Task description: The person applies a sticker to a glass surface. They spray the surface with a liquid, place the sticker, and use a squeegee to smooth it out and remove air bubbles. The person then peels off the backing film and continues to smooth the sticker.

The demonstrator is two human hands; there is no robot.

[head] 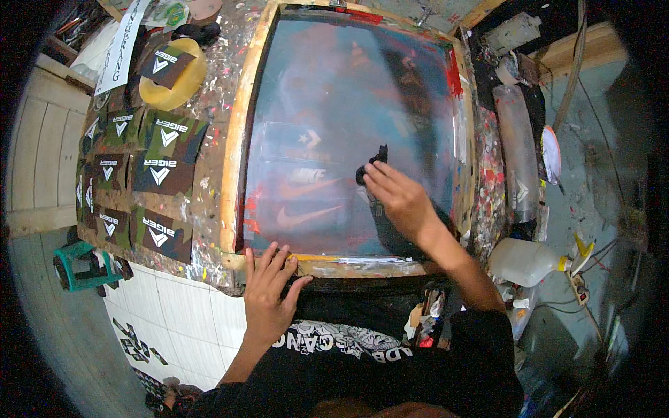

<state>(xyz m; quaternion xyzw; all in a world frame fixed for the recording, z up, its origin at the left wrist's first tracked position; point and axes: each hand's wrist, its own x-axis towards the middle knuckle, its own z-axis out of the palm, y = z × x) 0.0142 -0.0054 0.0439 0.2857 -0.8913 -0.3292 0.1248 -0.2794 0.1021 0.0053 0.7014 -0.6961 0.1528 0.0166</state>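
A screen-printing frame (235, 157) of wood lies before me, its blue-grey mesh (324, 94) stained red and showing several stencilled logos. With the fingertips of my right hand (400, 201) I hold a bunched black rag (380, 155) against the lower right part of the mesh. The rag's exact form is partly hidden by my fingers. A dark shadow falls beside that hand. My left hand (269, 292) rests with fingers apart on the near left corner of the frame, its fingertips over the wooden edge. It grips nothing.
Camouflage fabric pieces (170, 133) with white prints lie in rows on the paint-spattered table (209, 209) at left. One lies on a roll of clear tape (196, 78). A spray bottle (522, 261) and a clear plastic tube (515, 151) are at right. A green stool (86, 266) stands lower left.
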